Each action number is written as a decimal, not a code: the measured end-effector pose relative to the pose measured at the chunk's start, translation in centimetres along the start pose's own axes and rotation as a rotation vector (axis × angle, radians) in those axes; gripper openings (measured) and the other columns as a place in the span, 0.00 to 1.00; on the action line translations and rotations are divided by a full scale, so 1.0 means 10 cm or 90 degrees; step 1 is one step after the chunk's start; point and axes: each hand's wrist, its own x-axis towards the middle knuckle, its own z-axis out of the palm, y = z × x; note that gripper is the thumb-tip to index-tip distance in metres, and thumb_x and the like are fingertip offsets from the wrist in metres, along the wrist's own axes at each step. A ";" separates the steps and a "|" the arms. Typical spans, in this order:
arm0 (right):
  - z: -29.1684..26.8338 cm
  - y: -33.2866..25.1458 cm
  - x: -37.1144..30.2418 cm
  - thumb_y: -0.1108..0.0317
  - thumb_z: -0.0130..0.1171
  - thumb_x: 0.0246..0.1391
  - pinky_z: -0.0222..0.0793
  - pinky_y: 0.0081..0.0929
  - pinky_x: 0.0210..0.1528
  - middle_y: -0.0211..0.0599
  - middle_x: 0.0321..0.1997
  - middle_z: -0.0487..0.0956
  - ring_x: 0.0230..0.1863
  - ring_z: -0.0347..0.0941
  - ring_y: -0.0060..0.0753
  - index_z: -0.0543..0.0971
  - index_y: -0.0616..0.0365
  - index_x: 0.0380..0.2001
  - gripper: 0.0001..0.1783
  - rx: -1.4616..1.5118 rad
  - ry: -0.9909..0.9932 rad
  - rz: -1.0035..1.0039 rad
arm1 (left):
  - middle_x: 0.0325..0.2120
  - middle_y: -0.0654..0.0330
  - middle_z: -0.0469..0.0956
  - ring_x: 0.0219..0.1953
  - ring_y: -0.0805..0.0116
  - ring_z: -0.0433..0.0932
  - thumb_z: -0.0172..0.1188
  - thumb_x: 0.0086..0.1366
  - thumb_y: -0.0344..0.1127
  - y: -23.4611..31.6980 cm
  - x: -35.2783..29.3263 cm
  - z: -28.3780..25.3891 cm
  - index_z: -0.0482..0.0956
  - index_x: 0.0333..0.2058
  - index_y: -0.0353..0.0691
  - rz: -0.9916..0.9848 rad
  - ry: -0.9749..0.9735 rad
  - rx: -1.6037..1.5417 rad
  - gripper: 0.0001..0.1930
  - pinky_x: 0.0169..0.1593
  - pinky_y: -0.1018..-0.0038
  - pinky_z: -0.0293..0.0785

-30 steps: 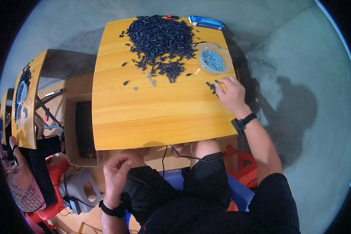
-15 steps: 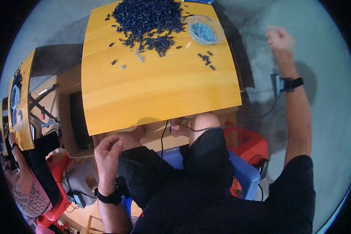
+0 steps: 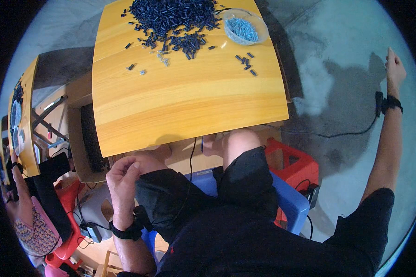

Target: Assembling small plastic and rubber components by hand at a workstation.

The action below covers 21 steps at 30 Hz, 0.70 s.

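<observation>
My left hand (image 3: 123,181) hovers above my left thigh, just off the near left corner of the yellow table (image 3: 189,104). Its thumb and fingertips are pressed together; whatever they hold, if anything, is too small to make out. Far out to the right, over the grey floor, my right hand (image 3: 395,69) is raised with its fingers drawn together, and its contents are hidden. Small black cylindrical pieces lie in a big pile (image 3: 173,18) at the table's far side. Beside it stands a clear plastic bowl (image 3: 264,36) with small silvery screw-like parts (image 3: 241,29).
Several black pieces (image 3: 246,63) lie apart near the table's right edge, and small metal bits (image 3: 163,59) lie before the pile. A cable (image 3: 328,135) runs to my right wrist. Red stools (image 3: 293,161) flank my blue seat (image 3: 289,198). Another person (image 3: 32,217) sits at a table far left.
My right arm has swung farther out to the right, and the hand is now lower in view. My left hand has shifted slightly left, still pinched. The view has tilted a little.
</observation>
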 end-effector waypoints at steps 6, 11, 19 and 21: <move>-0.33 -0.26 -1.38 0.61 0.58 0.57 0.70 0.24 0.37 0.29 0.31 0.78 0.32 0.74 0.22 0.79 0.57 0.33 0.10 0.311 -0.549 -0.065 | 0.28 0.64 0.78 0.27 0.78 0.74 0.61 0.61 0.31 0.02 0.00 -0.02 0.79 0.38 0.32 -0.024 0.021 -0.031 0.10 0.34 0.81 0.70; -0.59 -0.93 -3.32 0.58 0.62 0.49 0.71 0.38 0.35 0.45 0.27 0.77 0.31 0.76 0.44 0.78 0.59 0.30 0.14 0.071 -1.283 -0.505 | 0.29 0.63 0.78 0.29 0.77 0.74 0.61 0.61 0.30 -0.01 0.03 -0.06 0.79 0.39 0.31 -0.024 0.017 -0.028 0.10 0.34 0.81 0.70; -0.73 -0.95 -4.08 0.48 0.62 0.48 0.71 0.46 0.44 0.56 0.37 0.79 0.42 0.77 0.53 0.76 0.63 0.43 0.28 -0.220 -1.310 -0.440 | 0.29 0.61 0.79 0.28 0.76 0.76 0.61 0.61 0.31 0.03 0.06 -0.17 0.78 0.39 0.31 0.003 0.037 -0.059 0.11 0.33 0.80 0.71; -0.59 -0.89 -4.18 0.47 0.69 0.41 0.74 0.45 0.45 0.62 0.41 0.78 0.43 0.77 0.57 0.67 0.73 0.49 0.43 -0.226 -1.371 -0.315 | 0.29 0.61 0.79 0.29 0.76 0.76 0.61 0.60 0.31 0.02 0.05 -0.19 0.78 0.39 0.30 -0.010 0.069 -0.019 0.11 0.34 0.80 0.71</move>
